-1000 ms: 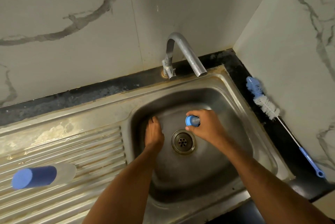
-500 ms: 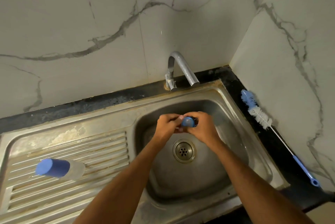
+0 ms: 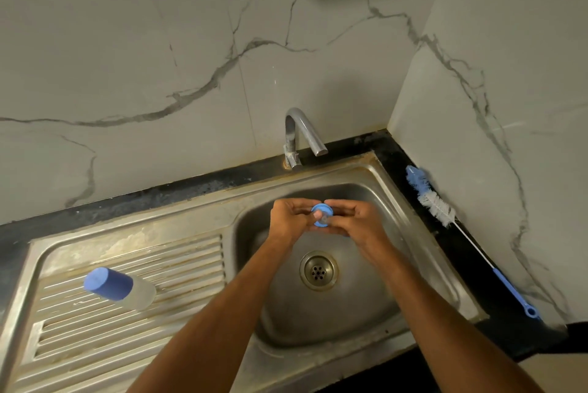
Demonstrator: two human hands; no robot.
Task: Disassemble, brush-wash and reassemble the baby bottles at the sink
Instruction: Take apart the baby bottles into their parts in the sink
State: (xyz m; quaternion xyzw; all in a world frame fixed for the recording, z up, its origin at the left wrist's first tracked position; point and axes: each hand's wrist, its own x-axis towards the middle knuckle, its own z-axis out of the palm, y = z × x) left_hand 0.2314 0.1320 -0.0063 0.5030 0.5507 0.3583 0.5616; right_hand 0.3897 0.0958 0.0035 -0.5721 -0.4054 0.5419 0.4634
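Over the steel sink basin (image 3: 375, 290), both my hands meet on a small blue bottle ring (image 3: 320, 215) with a clear teat showing in its middle. My left hand (image 3: 289, 220) pinches it from the left and my right hand (image 3: 356, 222) grips it from the right, fingers curled round its rim. A second baby bottle (image 3: 119, 288), clear with a blue cap, lies on its side on the ribbed drainboard (image 3: 133, 329) at the left. The bottle brush (image 3: 445, 217), blue and white bristles on a thin wire with a blue handle, lies on the black counter at the right.
The tap (image 3: 302, 134) stands behind the basin, its spout just above and behind my hands; no water runs. The drain (image 3: 318, 270) sits below my hands. Marble walls close in at the back and right. A black counter strip (image 3: 477, 265) edges the sink.
My left hand rose from the basin floor and joined my right hand on the blue ring. Both hands lifted toward the tap, and the ring now faces up.
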